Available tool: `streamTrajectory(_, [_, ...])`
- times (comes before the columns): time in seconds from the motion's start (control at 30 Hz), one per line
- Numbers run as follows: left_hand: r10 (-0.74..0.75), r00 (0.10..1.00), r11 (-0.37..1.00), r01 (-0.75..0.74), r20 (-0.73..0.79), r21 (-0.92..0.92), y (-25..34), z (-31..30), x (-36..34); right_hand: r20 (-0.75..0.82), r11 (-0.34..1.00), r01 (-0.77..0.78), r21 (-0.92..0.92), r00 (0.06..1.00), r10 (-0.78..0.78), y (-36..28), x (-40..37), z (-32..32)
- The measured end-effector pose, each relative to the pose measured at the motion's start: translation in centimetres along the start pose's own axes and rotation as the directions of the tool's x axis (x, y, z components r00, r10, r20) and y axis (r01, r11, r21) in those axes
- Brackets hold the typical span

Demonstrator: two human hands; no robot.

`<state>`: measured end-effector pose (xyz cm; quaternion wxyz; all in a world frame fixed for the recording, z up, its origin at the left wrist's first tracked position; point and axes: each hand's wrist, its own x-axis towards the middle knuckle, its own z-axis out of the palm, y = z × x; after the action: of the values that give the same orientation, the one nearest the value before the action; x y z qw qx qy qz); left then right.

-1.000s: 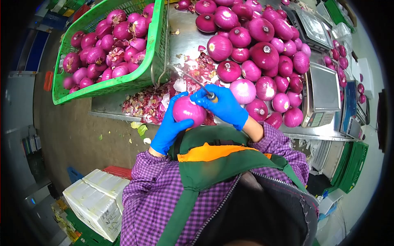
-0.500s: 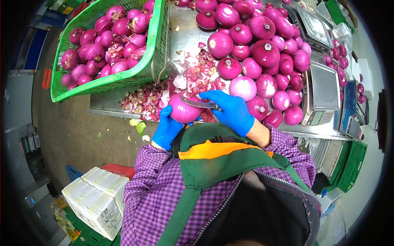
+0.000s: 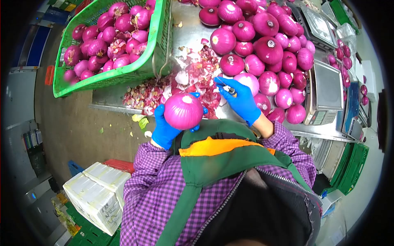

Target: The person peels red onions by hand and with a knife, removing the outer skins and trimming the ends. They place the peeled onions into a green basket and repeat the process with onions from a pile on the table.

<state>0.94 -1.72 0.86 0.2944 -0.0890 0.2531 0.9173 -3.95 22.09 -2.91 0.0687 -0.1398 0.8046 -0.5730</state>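
Observation:
My left hand point(image 3: 165, 130), in a blue glove, is wrapped round a large peeled red onion point(image 3: 183, 111) with a pale cut spot on its upper side. To its right, my blue-gloved right hand point(image 3: 239, 99) grips a small knife point(image 3: 232, 91) by its handle. Most of the blade is hard to make out at this angle, and the knife is apart from the onion. Just beyond both hands lies a heap of onion skins point(image 3: 197, 78) on the metal table. Shiny red onions point(image 3: 269, 50) are piled up to the right of my right hand.
A green plastic crate point(image 3: 154, 49) of onions with some loose skin stands at the left of the metal table point(image 3: 186, 35). Weighing scales point(image 3: 327, 88) flank the onion pile on the right. On the floor side at lower left is a white foam box point(image 3: 95, 192).
The knife has come away from the onion as my right hand moved to the right. The onion is turned so that its pale cut spot shows.

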Motion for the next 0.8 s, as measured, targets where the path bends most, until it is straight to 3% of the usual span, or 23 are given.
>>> streamTrajectory(0.03, [0.002, 1.000, 1.000, -0.002, 0.013, 0.009, 0.2, -0.2, 0.5, 0.042, 0.945, -0.008, 0.328, 0.999, -0.006, -1.4, 1.0, -0.1])
streamTrajectory(0.07, [-0.025, 0.995, 1.000, 0.024, -0.094, -0.017, 0.2, -0.3, 0.6, 0.088, 0.861, 0.007, 0.509, 0.994, -0.060, -3.1, 0.9, -0.1])
streamTrajectory(0.1, [-0.056, 0.978, 0.998, 0.048, -0.203, -0.046, 0.1, -0.5, 0.5, 0.082, 0.861, 0.007, 0.509, 0.995, -0.057, -4.3, 0.8, -0.3])
streamTrajectory(0.13, [-0.116, 0.993, 0.993, 0.116, 0.026, -0.023, 0.3, -1.9, 0.5, 0.201, 0.891, -0.098, 0.444, 0.980, 0.007, -5.3, 0.9, -0.5])
streamTrajectory(0.17, [-0.121, 0.992, 0.992, 0.122, 0.031, -0.021, 0.3, -1.4, 0.6, 0.314, 0.910, -0.198, 0.364, 0.946, 0.080, -5.8, 1.0, -0.6])
streamTrajectory(0.2, [0.028, 1.000, 0.931, -0.025, -0.001, 0.364, 0.1, -0.2, 0.7, 0.295, 0.868, -0.262, 0.421, 0.945, 0.141, -4.6, 1.1, 0.0])
streamTrajectory(0.23, [0.182, 0.983, 0.706, -0.149, 0.027, 0.692, 0.0, 1.2, 0.7, 0.296, 0.870, -0.261, 0.418, 0.945, 0.142, -2.6, 1.1, 0.5])
streamTrajectory(0.27, [0.267, 0.962, 0.574, -0.202, 0.052, 0.794, 0.3, 2.8, 0.7, 0.424, 0.646, -0.467, 0.603, 0.874, 0.237, -1.9, 1.5, 1.0])
streamTrajectory(0.3, [0.271, 0.961, 0.570, -0.203, 0.051, 0.796, -0.2, 2.7, 1.3, 0.566, 0.340, -0.629, 0.699, 0.777, 0.274, -1.4, 1.7, 1.4])
streamTrajectory(0.33, [0.394, 0.919, 0.579, -0.277, 0.034, 0.767, -0.5, 2.2, 2.2, 0.548, 0.322, -0.662, 0.677, 0.745, 0.381, -1.4, 1.3, 2.3])
streamTrajectory(0.37, [0.509, 0.861, 0.576, -0.353, 0.015, 0.738, -0.6, 2.0, 2.9, 0.547, 0.325, -0.659, 0.679, 0.748, 0.375, -2.2, 1.5, 1.8])
streamTrajectory(0.4, [0.507, 0.860, 0.660, -0.344, -0.058, 0.668, -0.5, 2.1, 3.0, 0.533, 0.519, -0.657, 0.548, 0.752, 0.389, -2.7, 1.6, 1.2])
streamTrajectory(0.43, [0.509, 0.859, 0.657, -0.346, -0.056, 0.670, -0.6, 1.6, 3.0, 0.515, 0.684, -0.621, 0.384, 0.758, 0.399, -3.1, 1.6, 0.8])
streamTrajectory(0.47, [0.514, 0.848, 0.686, -0.318, -0.126, 0.654, -0.8, 1.0, 3.2, 0.311, 0.781, -0.490, 0.387, 0.867, 0.390, -3.6, 1.4, 1.1])
streamTrajectory(0.5, [0.515, 0.835, 0.715, -0.292, -0.195, 0.636, -1.0, 0.4, 3.3, 0.310, 0.783, -0.487, 0.386, 0.868, 0.387, -3.2, 1.3, 1.3])
streamTrajectory(0.53, [0.525, 0.826, 0.714, -0.297, -0.204, 0.634, -1.2, -0.1, 3.3, 0.023, 0.969, -0.177, 0.173, 0.984, 0.176, -2.4, 1.0, 1.7])
streamTrajectory(0.57, [0.523, 0.828, 0.715, -0.296, -0.203, 0.634, -1.2, 0.1, 3.2, -0.194, 0.985, 0.102, -0.137, 0.973, -0.127, -2.7, 0.8, 1.8])
streamTrajectory(0.63, [0.501, 0.848, 0.704, -0.284, -0.171, 0.651, -1.2, 0.7, 3.0, -0.140, 0.979, 0.042, -0.198, 0.988, -0.071, -3.8, 0.4, 1.2])
streamTrajectory(0.7, [0.500, 0.852, 0.688, -0.283, -0.155, 0.668, -1.5, 0.7, 3.1, -0.052, 0.898, 0.114, -0.424, 0.987, -0.150, -4.3, 1.0, 1.2])
streamTrajectory(0.8, [0.499, 0.852, 0.681, -0.275, -0.156, 0.678, -2.0, 0.5, 3.0, 0.003, 0.798, 0.167, -0.579, 0.979, -0.203, -3.6, 1.9, 1.9])
